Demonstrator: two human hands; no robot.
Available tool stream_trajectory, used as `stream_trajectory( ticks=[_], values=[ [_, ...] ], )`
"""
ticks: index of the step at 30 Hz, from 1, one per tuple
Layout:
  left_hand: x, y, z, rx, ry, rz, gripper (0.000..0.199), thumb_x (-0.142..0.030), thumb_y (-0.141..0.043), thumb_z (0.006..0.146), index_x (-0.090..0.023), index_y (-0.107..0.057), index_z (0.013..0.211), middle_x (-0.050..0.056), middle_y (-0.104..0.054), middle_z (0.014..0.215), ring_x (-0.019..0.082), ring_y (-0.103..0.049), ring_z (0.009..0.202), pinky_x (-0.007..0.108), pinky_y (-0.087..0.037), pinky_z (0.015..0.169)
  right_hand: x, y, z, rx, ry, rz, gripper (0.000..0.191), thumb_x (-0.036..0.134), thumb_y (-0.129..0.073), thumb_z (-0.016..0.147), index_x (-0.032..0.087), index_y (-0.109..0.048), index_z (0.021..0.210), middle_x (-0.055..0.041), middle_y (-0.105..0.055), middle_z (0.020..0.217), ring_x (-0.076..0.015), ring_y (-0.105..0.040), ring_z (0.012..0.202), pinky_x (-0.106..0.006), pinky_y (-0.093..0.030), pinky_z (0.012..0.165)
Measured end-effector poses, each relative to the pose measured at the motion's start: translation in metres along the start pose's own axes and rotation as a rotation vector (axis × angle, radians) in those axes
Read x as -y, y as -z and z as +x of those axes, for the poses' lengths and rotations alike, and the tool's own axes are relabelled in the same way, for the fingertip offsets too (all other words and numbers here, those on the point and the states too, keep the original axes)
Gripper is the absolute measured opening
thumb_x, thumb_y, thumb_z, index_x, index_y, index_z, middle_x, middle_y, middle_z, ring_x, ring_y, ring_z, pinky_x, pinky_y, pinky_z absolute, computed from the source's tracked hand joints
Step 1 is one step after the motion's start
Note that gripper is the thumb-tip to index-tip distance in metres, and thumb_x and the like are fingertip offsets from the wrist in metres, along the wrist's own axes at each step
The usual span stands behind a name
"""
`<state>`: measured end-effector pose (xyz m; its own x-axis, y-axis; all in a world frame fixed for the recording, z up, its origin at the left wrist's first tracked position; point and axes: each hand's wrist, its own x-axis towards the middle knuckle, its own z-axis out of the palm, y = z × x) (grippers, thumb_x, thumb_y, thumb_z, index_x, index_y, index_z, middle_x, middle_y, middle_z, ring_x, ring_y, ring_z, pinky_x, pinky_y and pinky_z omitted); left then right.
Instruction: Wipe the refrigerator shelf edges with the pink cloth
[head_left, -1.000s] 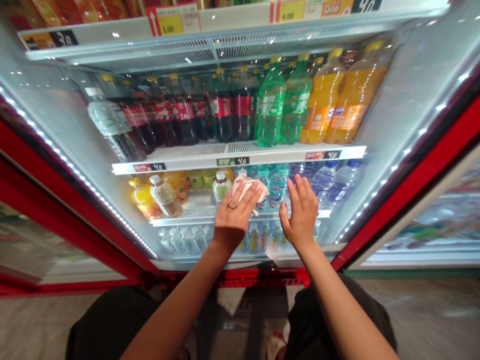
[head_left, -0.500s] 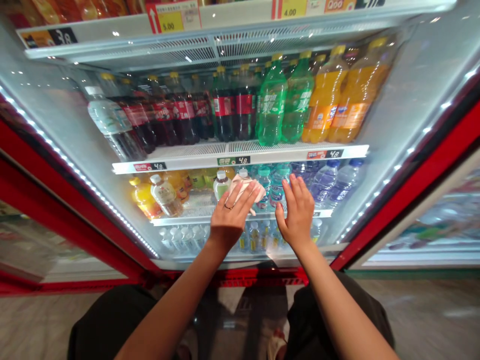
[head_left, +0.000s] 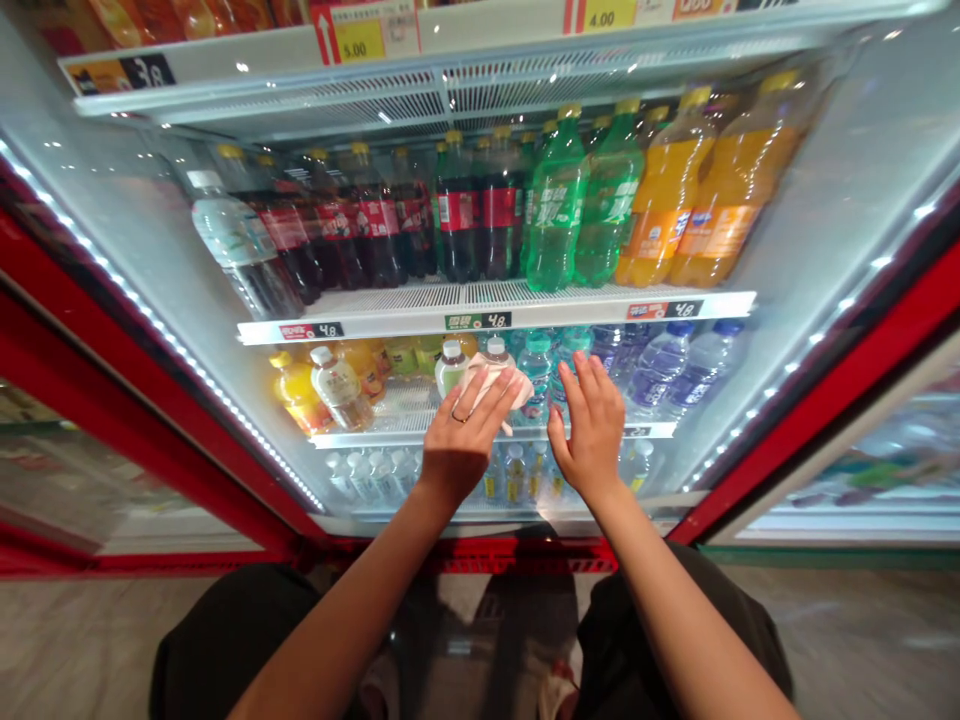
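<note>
My left hand (head_left: pixel 461 440), with a ring on one finger, presses a crumpled pale cloth (head_left: pixel 519 388) flat beneath its fingers, apparently against the cooler's glass door. Beside it, my right hand (head_left: pixel 591 425) is raised with fingers stretched out and thumb apart. Nothing is in that hand; it seems to rest on the glass, though contact is hard to make out. Behind the glass, near the cloth, stand white-capped bottles (head_left: pixel 451 368) and teal-capped bottles (head_left: pixel 537 362), partly covered by my hands.
Cola bottles (head_left: pixel 459 225), green soda bottles (head_left: pixel 556 210) and orange soda bottles (head_left: pixel 664 200) fill the shelf above. A red frame (head_left: pixel 832 410) borders the lit cooler. My knees (head_left: pixel 232 640) flank the tiled floor (head_left: pixel 862 620) below.
The view has turned slightly, so the shelves sit a little farther right in the picture. Both hands keep nearly the same pose, the left still on the cloth.
</note>
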<state>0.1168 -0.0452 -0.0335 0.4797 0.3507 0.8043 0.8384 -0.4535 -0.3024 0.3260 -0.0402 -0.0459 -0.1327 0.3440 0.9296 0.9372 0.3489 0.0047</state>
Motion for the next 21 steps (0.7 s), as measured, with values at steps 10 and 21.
stream_trajectory(
  ticks=[10, 21],
  values=[
    [0.016, 0.01, -0.015, 0.035, 0.093, 0.018, 0.08, -0.006, -0.048, 0.104, -0.028, -0.017, 0.174, 0.004, -0.05, 0.167, 0.024, -0.05, 0.157, 0.044, -0.036, 0.133, 0.015, -0.003, 0.001, 0.009, 0.046, 0.013, 0.09, 0.022, -0.053, 0.102, 0.032, -0.005, 0.177, -0.0065, -0.039, 0.178, -0.0301, -0.042, 0.161, -0.049, -0.042, 0.126],
    [0.021, 0.012, -0.007, 0.028, 0.074, 0.007, 0.081, -0.005, -0.05, 0.102, -0.027, -0.021, 0.174, 0.002, -0.051, 0.168, 0.023, -0.047, 0.159, 0.045, -0.04, 0.131, 0.023, -0.01, 0.004, -0.015, 0.072, 0.015, 0.088, 0.024, -0.054, 0.102, 0.033, -0.009, 0.177, -0.0066, -0.042, 0.176, -0.0307, -0.044, 0.161, -0.049, -0.043, 0.126]
  ],
)
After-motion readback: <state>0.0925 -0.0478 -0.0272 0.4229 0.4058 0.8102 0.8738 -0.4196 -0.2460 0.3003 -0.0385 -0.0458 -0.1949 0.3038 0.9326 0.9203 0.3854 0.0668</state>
